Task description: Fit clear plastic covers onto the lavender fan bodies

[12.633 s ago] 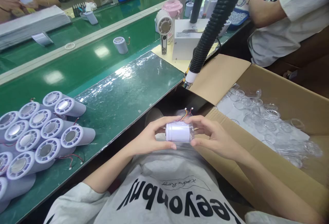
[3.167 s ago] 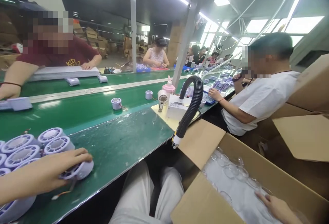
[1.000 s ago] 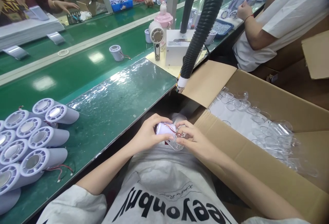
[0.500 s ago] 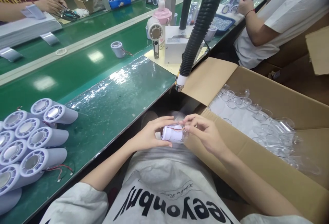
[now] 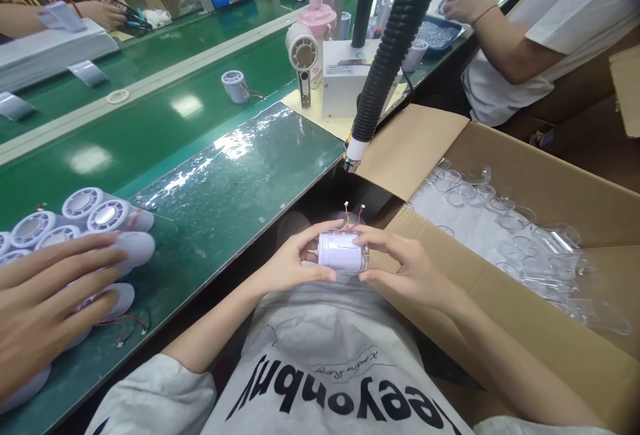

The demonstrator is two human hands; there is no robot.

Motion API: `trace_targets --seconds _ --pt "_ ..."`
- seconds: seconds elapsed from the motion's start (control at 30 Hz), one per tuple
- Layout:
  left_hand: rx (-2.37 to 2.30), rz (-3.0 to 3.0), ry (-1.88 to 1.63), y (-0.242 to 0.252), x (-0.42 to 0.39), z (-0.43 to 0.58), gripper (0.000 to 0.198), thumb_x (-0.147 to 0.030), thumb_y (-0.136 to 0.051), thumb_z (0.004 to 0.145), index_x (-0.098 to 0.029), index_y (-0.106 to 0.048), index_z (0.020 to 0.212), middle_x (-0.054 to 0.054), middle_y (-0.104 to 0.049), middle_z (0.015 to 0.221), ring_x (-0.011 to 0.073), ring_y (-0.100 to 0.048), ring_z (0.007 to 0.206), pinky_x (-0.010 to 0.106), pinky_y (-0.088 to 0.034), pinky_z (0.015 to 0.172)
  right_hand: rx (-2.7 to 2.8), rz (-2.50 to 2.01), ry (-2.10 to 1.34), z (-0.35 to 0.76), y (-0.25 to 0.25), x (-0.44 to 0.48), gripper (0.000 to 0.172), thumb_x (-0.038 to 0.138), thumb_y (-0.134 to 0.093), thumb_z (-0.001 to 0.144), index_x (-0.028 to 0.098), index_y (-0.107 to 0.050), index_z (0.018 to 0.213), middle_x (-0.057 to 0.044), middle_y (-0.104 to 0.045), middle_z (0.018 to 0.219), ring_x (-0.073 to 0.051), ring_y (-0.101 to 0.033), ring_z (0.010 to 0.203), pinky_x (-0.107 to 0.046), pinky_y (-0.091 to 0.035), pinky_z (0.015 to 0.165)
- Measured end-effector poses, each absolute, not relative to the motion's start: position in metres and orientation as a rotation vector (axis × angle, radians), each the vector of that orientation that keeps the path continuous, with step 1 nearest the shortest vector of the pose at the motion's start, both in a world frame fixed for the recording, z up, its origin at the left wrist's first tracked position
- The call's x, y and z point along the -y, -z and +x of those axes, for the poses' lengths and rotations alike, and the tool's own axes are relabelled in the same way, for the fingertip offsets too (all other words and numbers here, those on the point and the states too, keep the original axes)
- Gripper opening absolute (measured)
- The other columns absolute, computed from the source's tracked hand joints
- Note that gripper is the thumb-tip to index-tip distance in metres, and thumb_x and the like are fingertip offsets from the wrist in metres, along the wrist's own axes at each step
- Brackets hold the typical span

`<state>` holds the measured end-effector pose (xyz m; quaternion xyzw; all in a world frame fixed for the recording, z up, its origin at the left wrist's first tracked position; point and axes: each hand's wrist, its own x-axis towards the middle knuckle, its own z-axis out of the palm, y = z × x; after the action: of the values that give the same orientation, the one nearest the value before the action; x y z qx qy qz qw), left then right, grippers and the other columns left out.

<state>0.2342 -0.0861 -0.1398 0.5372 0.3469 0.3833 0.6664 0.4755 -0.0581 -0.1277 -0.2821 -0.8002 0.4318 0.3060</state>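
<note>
In front of my shirt I hold a white cylindrical fan housing (image 5: 340, 254), lying on its side. My left hand (image 5: 293, 258) is closed around its left end, thumb and fingers on opposite sides. My right hand (image 5: 407, 262) grips the right end, where a clear plastic piece (image 5: 365, 259) shows at the rim. Two thin wires (image 5: 345, 218), one orange-yellow and one red, stick up from the far side with small white connectors at their tips. My fingers hide part of both ends.
Another person's hand (image 5: 55, 295) reaches over several similar white housings (image 5: 107, 215) on the green bench (image 5: 240, 175). At right stands a cardboard box (image 5: 530, 168) with clear plastic parts. A black hose (image 5: 380, 68) hangs ahead, beside a handheld fan (image 5: 303, 55) and a lone housing (image 5: 235, 86).
My right fingers have moved from the wires to around the housing's right end. The wires now stand up on the far side. Another person's hand has come in over the housings at left.
</note>
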Motion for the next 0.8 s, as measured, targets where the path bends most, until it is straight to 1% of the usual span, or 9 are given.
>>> trace_targets --seconds 0.07,0.13,0.33,0.43,0.6,0.7,0.8 --pt "-0.774 1.305 -0.883 0.136 0.086 0.233 0.075 -0.02 -0.082 0.067 -0.032 -0.052 0.135 0.008 -0.051 0.143 0.0273 -0.055 0.124 0.036 -0.049 0.1 2.077 -0.775 -1.238 0.476 0.125 0.058 0.044 0.026 -0.076 0.082 0.029 -0.057 0.122 -0.004 -0.057 0.135 -0.026 -0.054 0.124 -0.042 -0.046 0.105" --pt "-0.765 1.371 -0.892 0.134 0.087 0.232 0.075 -0.019 -0.082 0.067 -0.033 -0.052 0.135 0.008 -0.051 0.143 0.028 -0.052 0.127 0.039 -0.047 0.103 2.011 -0.795 -1.35 0.475 0.122 0.059 0.044 0.027 -0.076 0.082 0.03 -0.058 0.121 -0.003 -0.058 0.132 -0.024 -0.056 0.12 -0.04 -0.05 0.102" --pt "-0.779 1.492 -0.901 0.131 0.089 0.23 0.078 -0.019 -0.083 0.065 -0.033 -0.051 0.135 0.009 -0.052 0.142 0.0281 -0.052 0.128 0.042 -0.047 0.104 1.86 -0.82 -1.581 0.472 0.114 0.059 0.043 0.026 -0.076 0.082 0.032 -0.058 0.121 0.0 -0.061 0.123 -0.02 -0.059 0.112 -0.035 -0.052 0.097" --pt "-0.794 1.537 -0.888 0.131 0.089 0.229 0.079 -0.021 -0.083 0.065 -0.033 -0.051 0.136 0.009 -0.051 0.142 0.0289 -0.049 0.13 0.043 -0.046 0.105 1.777 -0.853 -1.702 0.471 0.111 0.059 0.039 0.027 -0.074 0.082 0.03 -0.058 0.118 -0.001 -0.062 0.121 -0.019 -0.06 0.107 -0.032 -0.053 0.092" --pt "-0.765 1.579 -0.898 0.132 0.088 0.228 0.079 -0.021 -0.083 0.066 -0.034 -0.05 0.137 0.009 -0.049 0.144 0.0295 -0.045 0.134 0.045 -0.042 0.109 1.592 -0.91 -1.901 0.468 0.108 0.06 0.034 0.028 -0.071 0.083 0.025 -0.056 0.113 -0.003 -0.064 0.115 -0.017 -0.062 0.095 -0.029 -0.054 0.079" --pt "-0.754 1.573 -0.894 0.133 0.087 0.227 0.079 -0.02 -0.082 0.066 -0.035 -0.049 0.137 0.008 -0.047 0.146 0.0294 -0.043 0.136 0.044 -0.041 0.11 1.521 -0.946 -1.964 0.466 0.109 0.06 0.033 0.03 -0.069 0.083 0.023 -0.054 0.111 -0.004 -0.065 0.109 -0.017 -0.063 0.088 -0.03 -0.054 0.075" --pt "-0.758 1.579 -0.893 0.133 0.086 0.227 0.08 -0.02 -0.083 0.066 -0.035 -0.05 0.137 0.008 -0.048 0.146 0.0293 -0.044 0.135 0.043 -0.042 0.109 1.465 -0.953 -2.003 0.465 0.113 0.059 0.032 0.036 -0.068 0.084 0.022 -0.054 0.11 -0.003 -0.066 0.1 -0.016 -0.063 0.079 -0.03 -0.055 0.073"
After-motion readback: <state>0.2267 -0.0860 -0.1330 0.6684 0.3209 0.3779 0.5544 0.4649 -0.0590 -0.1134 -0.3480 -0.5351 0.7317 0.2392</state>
